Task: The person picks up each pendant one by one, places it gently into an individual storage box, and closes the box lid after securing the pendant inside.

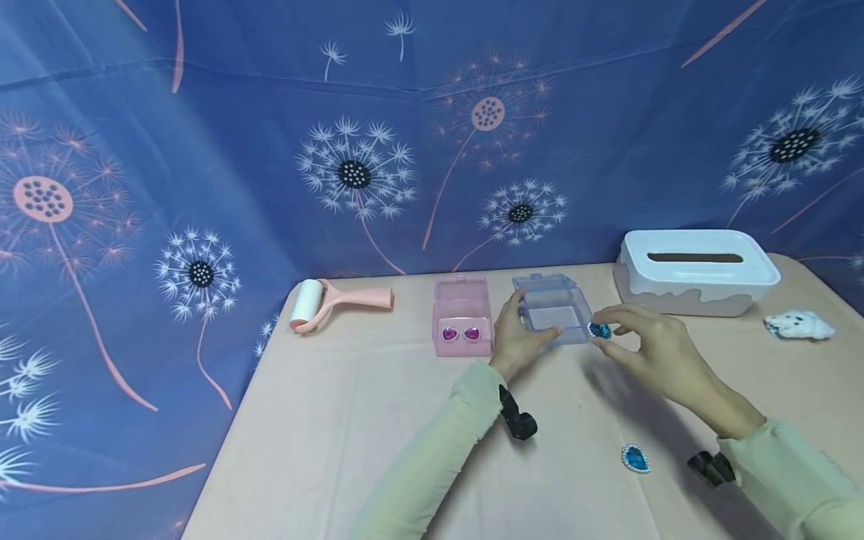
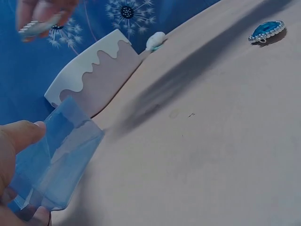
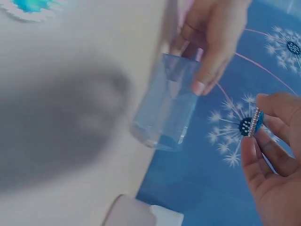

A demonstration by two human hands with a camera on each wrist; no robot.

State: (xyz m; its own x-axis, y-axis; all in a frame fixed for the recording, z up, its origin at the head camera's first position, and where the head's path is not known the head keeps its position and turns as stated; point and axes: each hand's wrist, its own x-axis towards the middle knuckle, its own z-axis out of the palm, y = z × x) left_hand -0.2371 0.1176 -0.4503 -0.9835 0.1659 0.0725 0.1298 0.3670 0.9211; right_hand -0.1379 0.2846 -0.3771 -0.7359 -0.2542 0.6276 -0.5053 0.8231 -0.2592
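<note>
My left hand (image 1: 518,339) grips the left side of a clear bluish plastic box (image 1: 556,306), whose lid stands raised at the back. Between thumb and fingers my right hand (image 1: 651,352) pinches a blue gem (image 1: 599,330) with a beaded silvery rim, just off the box's right edge. Seen edge-on in the right wrist view, the gem (image 3: 257,122) is clasped at its two ends. A second blue gem (image 1: 635,458) with a pearly rim lies on the table below the right hand. To the left of the box, a pink box (image 1: 462,289) stands open with two magenta gems (image 1: 462,334) in it.
A pink-handled lint roller (image 1: 340,300) lies at the back left of the cloth-covered table (image 1: 324,450). At the back right stands a white tissue box (image 1: 698,270), with a small white object (image 1: 799,325) beside it. Blue dandelion-print fabric (image 1: 432,150) hangs behind.
</note>
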